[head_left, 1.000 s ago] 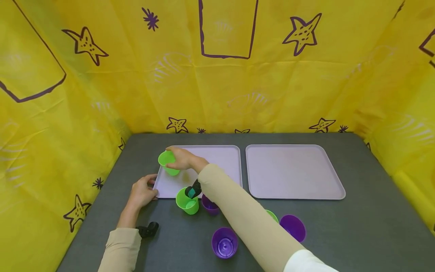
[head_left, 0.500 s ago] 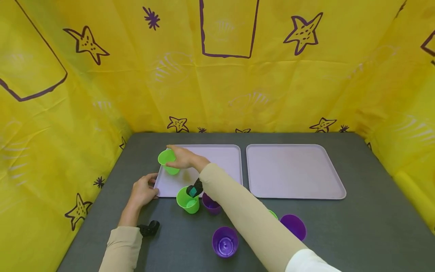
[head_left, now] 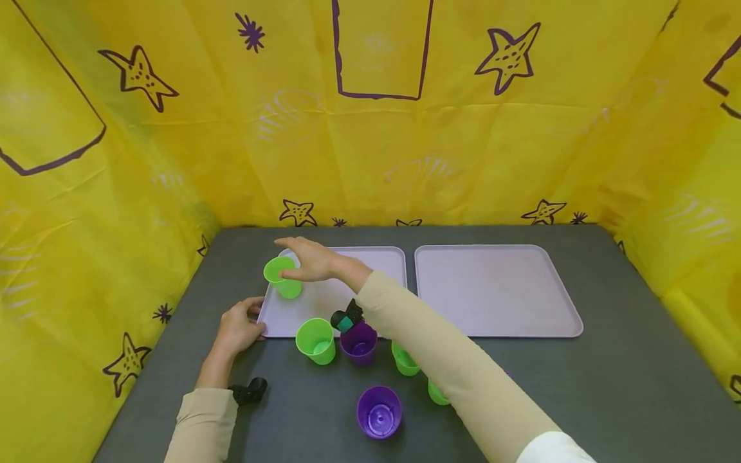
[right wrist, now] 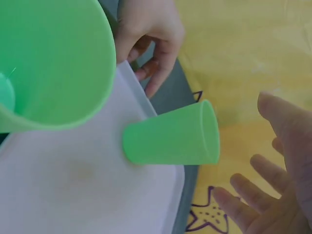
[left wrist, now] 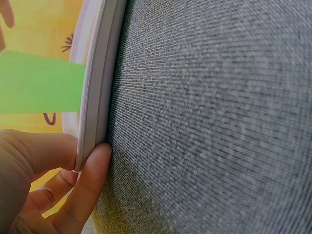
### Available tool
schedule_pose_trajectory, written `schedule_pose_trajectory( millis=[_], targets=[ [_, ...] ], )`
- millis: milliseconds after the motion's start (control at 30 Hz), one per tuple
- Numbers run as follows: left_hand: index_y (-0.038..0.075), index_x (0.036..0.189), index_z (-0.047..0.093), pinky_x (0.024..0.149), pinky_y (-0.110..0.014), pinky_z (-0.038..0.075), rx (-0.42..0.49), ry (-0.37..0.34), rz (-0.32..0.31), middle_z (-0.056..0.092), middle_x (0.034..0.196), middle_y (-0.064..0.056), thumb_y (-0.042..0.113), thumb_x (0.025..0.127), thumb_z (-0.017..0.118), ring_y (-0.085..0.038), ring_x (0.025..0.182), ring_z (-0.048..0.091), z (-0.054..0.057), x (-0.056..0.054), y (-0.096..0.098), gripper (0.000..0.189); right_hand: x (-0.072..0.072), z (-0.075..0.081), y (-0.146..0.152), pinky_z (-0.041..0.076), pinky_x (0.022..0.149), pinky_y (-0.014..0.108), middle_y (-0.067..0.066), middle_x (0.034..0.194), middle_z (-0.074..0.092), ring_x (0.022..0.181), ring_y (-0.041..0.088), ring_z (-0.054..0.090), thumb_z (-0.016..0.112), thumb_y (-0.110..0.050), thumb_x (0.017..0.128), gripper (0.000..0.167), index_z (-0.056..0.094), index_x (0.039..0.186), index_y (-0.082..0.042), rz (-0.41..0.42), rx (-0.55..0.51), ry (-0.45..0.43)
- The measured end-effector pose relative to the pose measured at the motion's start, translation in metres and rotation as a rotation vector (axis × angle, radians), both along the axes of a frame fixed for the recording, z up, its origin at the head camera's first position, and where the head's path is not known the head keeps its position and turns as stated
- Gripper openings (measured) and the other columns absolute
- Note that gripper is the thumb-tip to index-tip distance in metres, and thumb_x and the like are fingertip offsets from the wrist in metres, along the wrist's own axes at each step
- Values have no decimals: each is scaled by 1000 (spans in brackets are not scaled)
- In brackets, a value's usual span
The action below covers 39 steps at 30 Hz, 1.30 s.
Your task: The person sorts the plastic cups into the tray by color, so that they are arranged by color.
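A green cup (head_left: 287, 286) stands upright at the left end of the left pale tray (head_left: 376, 273). My right hand (head_left: 315, 262) is just to its right, fingers spread, holding nothing. In the right wrist view that hand (right wrist: 285, 175) shows apart from the green cup (right wrist: 168, 136). My left hand (head_left: 238, 326) is at the tray's near left corner. The left wrist view shows its thumb and a finger pinching the tray rim (left wrist: 95, 92). In front of the tray stand another green cup (head_left: 317, 342) and a purple cup (head_left: 359, 345).
A second pale tray (head_left: 498, 289) lies on the right. Nearer are a purple cup (head_left: 379, 413) and two green cups, one (head_left: 405, 361) behind the other (head_left: 438, 392), partly hidden by my right forearm. Yellow cloth (head_left: 370, 161) with drawn starfish surrounds the grey table.
My right hand has let go of the green cup and moved slightly up and right. The right forearm has shifted right, uncovering green cups. My left hand still pinches the tray.
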<state>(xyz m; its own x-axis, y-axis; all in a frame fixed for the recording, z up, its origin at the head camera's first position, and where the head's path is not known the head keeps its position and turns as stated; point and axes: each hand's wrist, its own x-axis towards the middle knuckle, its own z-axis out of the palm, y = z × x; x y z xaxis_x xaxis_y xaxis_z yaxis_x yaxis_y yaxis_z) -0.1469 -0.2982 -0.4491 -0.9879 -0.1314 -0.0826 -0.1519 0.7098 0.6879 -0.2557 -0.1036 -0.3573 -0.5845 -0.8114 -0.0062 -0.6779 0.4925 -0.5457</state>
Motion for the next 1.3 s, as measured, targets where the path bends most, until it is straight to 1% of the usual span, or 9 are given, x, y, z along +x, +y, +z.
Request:
schedule_pose_trajectory(
  millis=[233,400,500,667,800,967,1133,1300],
  targets=[
    [-7,125,48,49,-25,55,-11,-15,-1,53,106,-29,-8,70,58,-24,74,62,0,0,1,56,10,10,16,34,107,24,2,142,39,128,15,39,57,-31,89,64,29,143,-13,71,-38,0],
    [-7,127,47,50,-26,55,-8,-36,-2,53,107,-29,-7,71,58,-24,75,61,1,1,1,57,18,13,28,35,106,25,2,141,39,125,13,40,58,-35,88,64,31,143,-14,113,-29,7],
    [-7,127,47,50,-26,55,-9,-38,-3,53,107,-29,-7,71,59,-24,75,61,2,1,1,58,22,14,34,36,104,24,2,142,39,124,15,42,60,-34,87,65,32,142,-12,149,-41,11],
    [-7,126,47,50,-26,55,-13,-35,-9,53,107,-29,-6,71,59,-24,76,62,2,2,0,57,27,15,43,34,105,19,6,143,38,125,19,43,63,-28,86,66,34,140,-4,241,-72,1],
    [-7,125,48,49,-26,55,-16,-27,-15,54,107,-29,-6,70,59,-24,75,62,2,2,0,56,32,14,51,34,105,20,5,144,37,125,17,43,63,-28,86,66,34,141,-6,276,-44,-22],
    [-7,126,48,50,-26,55,-16,-34,-12,54,107,-30,-7,70,59,-24,76,62,2,2,0,57,36,10,58,33,105,20,3,143,37,124,15,43,63,-31,85,67,34,142,-8,326,-1,-33],
    [-7,126,47,50,-26,55,-12,-35,-11,54,107,-30,-7,70,59,-24,75,62,0,1,0,58,42,6,63,32,106,20,0,145,34,126,11,40,62,-32,86,69,30,144,-14,361,56,-95],
    [-8,126,47,49,-26,55,-15,-30,-18,54,107,-30,-7,69,59,-23,74,62,-2,0,-1,58,48,-3,65,30,106,18,2,145,35,128,12,38,64,-31,84,71,30,144,-12,406,86,-110]
  ],
)
